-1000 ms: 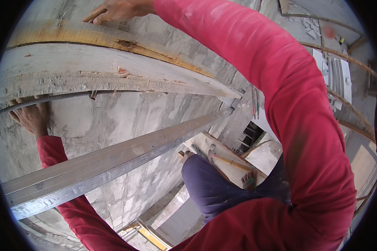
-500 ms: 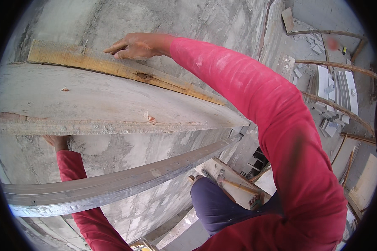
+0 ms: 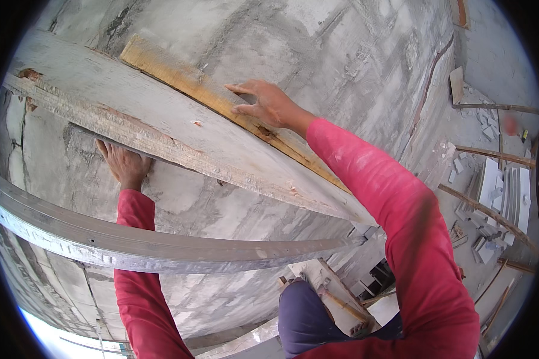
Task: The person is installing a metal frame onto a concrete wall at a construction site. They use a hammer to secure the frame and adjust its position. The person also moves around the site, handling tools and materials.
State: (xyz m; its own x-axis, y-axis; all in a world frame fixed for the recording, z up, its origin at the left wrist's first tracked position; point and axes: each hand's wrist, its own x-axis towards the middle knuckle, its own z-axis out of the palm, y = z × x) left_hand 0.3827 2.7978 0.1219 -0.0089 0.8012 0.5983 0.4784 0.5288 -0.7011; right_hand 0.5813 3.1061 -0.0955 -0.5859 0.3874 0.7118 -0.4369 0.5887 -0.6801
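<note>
A yellowish timber strip [image 3: 191, 84] lies along the back of a wide, dusty board [image 3: 161, 105], next to the rough grey wall. My right hand [image 3: 272, 106] is over the strip's back edge, thumb and forefinger apart; whether the fingertips touch the wood is hard to tell. Below the board's rough front edge, my left hand [image 3: 126, 164] reaches up with fingers spread, close to a thin dark strip [image 3: 161, 157] under the board. Its fingertips are partly hidden there. The left forearm passes behind a long metal bar [image 3: 179, 245].
The metal bar crosses in front of the block wall [image 3: 317, 54], below the board. My bent knee [image 3: 305, 317] is at the bottom, beside a lower plank [image 3: 335, 299]. Far right, curved wooden poles [image 3: 491, 209] stand before stacked white slabs [image 3: 515, 197] and scattered rubble.
The view has turned, so the board and timber now slope down to the right. My left hand shows more fully under the board; my right hand sits further along the strip.
</note>
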